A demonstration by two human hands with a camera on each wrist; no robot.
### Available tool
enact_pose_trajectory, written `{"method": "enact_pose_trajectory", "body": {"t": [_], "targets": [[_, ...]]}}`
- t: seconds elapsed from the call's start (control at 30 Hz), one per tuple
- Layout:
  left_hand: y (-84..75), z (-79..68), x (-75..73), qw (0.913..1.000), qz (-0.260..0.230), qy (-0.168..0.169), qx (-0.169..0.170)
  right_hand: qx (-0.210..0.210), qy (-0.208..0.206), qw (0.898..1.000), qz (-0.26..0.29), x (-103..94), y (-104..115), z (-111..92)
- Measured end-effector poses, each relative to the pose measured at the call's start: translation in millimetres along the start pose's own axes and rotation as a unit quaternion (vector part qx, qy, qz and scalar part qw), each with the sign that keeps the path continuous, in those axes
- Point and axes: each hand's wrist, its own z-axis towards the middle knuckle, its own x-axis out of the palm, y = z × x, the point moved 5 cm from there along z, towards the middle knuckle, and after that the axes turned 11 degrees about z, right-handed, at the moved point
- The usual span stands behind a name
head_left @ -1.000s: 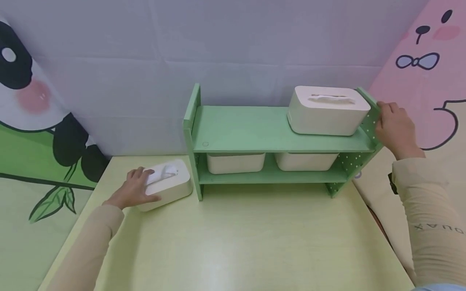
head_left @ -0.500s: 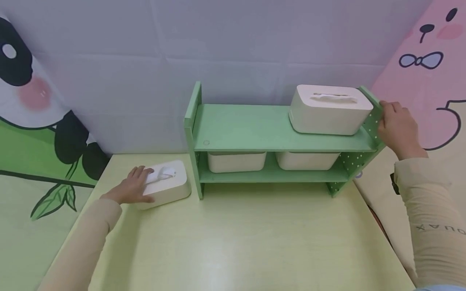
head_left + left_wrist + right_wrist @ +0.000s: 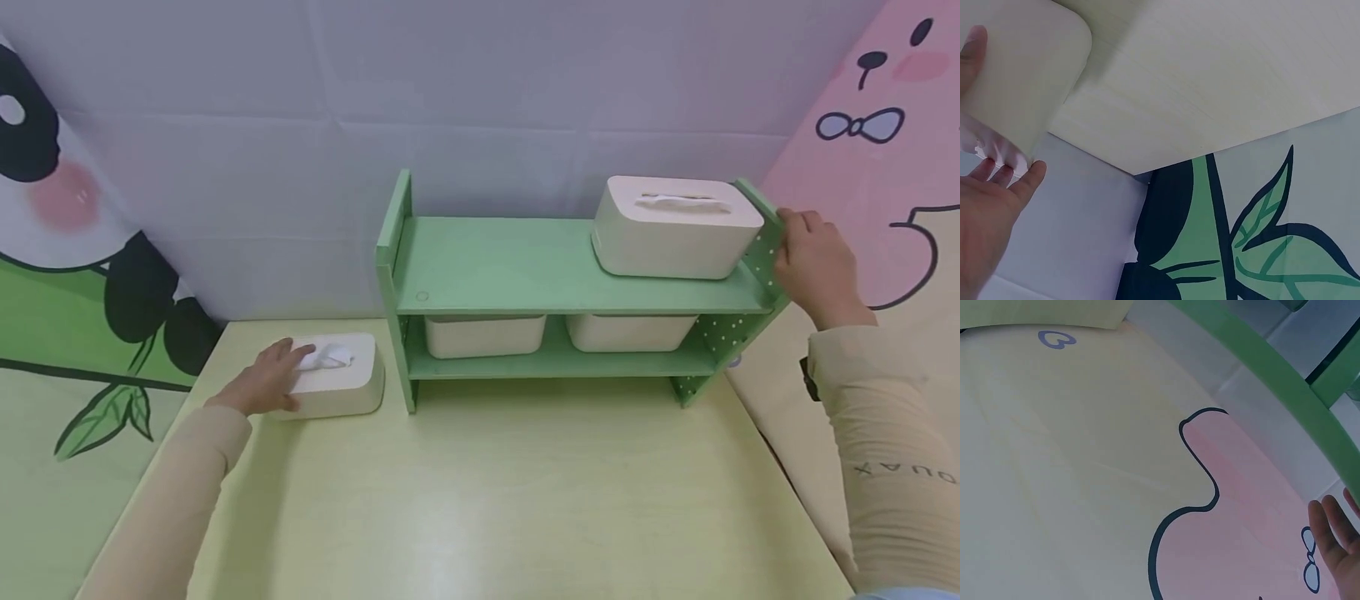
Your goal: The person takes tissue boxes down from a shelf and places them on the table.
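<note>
A white tissue box (image 3: 336, 390) with a tissue poking from its top sits on the table, left of a green two-tier shelf (image 3: 487, 265). My left hand (image 3: 264, 379) grips the box's left end, thumb against the front wall and fingers over the top by the tissue. In the left wrist view those fingertips lie along an edge of the tissue box (image 3: 1029, 75). Over at the shelf's right side panel, my right hand (image 3: 817, 265) touches the outside with fairly straight fingers, which the right wrist view shows beside the green panel (image 3: 1272, 365).
Another white tissue box (image 3: 667, 250) stands on the shelf top at the right. On the lower tier are two white bins (image 3: 486, 337), partly hidden by the upper board. The pale table (image 3: 525, 492) meets a grey-lilac wall behind; cartoon-printed cloths hang on both sides.
The left tissue box has turned from slanted to nearly parallel with the shelf's front and shifted slightly left, with my left hand on it. My right hand stays at the side panel.
</note>
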Motion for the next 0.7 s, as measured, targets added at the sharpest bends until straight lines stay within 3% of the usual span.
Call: {"method": "enact_pose_trajectory", "body": {"t": [0.5, 0.7], "targets": [[-0.4, -2.8, -7.3, 0.9993, 0.019, -0.002, -0.031, 0.001, -0.008, 1.0, 0.006, 1.2, 1.8, -2.4], [-8.7, -4.5, -24.3, 0.9987, 0.036, -0.005, -0.036, 0.0, -0.006, 1.0, 0.004, -0.2, 1.5, -1.6]]}}
